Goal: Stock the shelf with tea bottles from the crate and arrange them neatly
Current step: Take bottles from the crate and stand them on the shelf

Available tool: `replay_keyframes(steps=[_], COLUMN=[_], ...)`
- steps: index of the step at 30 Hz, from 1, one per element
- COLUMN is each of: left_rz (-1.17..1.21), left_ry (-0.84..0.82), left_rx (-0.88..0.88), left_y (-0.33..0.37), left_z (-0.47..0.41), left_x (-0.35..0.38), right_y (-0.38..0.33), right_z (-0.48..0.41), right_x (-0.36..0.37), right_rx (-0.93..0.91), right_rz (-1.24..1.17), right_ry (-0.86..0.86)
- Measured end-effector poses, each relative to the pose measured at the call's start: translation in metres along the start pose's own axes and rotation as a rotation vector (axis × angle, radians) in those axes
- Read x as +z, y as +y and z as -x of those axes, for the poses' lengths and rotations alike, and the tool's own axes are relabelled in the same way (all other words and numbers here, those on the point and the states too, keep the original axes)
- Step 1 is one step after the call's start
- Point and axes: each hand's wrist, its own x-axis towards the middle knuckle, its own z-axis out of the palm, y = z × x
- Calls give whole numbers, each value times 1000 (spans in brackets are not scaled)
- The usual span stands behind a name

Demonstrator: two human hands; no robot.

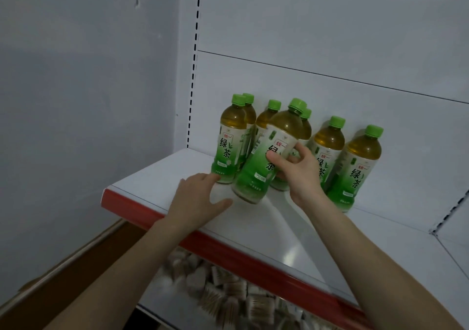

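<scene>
Several green-capped tea bottles stand on the white shelf (pixel 157 177), in two loose rows by the back panel. My right hand (pixel 297 171) grips one tea bottle (pixel 269 157) round its label; that bottle leans left, its base just above the shelf. My left hand (pixel 198 197) hovers flat over the shelf with straight fingers, a fingertip at the base of the leftmost front bottle (pixel 229 141). Two more bottles (pixel 355 167) stand to the right of my right hand. No crate is in view.
The shelf has a red front strip (pixel 228 248) and a slotted upright (pixel 194 60) at its back left corner. A grey wall (pixel 76 101) lies to the left. On the lower shelf sit several small packets (pixel 228 289).
</scene>
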Motion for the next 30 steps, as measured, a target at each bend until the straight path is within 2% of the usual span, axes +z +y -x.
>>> replay_keyframes(steps=[2, 4, 6, 13, 20, 26, 30], left_rz=[-327, -360, -324, -333, -323, -322, -313], left_ry=[-166, -297, -348, -328, -331, -335, -342], left_rx=[-41, -100, -121, -116, -112, -111, -115], left_y=[-11, -16, -17, -18, -18, -18, -17], left_z=[-5, -6, -5, -4, -4, -4, -3], left_x=[1, 3, 4, 5, 4, 4, 3], right_y=[6, 15, 25, 45, 55, 66, 69], right_z=[-11, -19, -24, -38, -44, -39, -35], right_x=[2, 5, 9, 19, 24, 18, 20], right_rx=[-71, -114, -117, -154, -209, -147, -117], right_rz=[133, 233, 292, 340, 380, 519, 546], right_ry=[4, 8, 19, 78, 65, -10, 23])
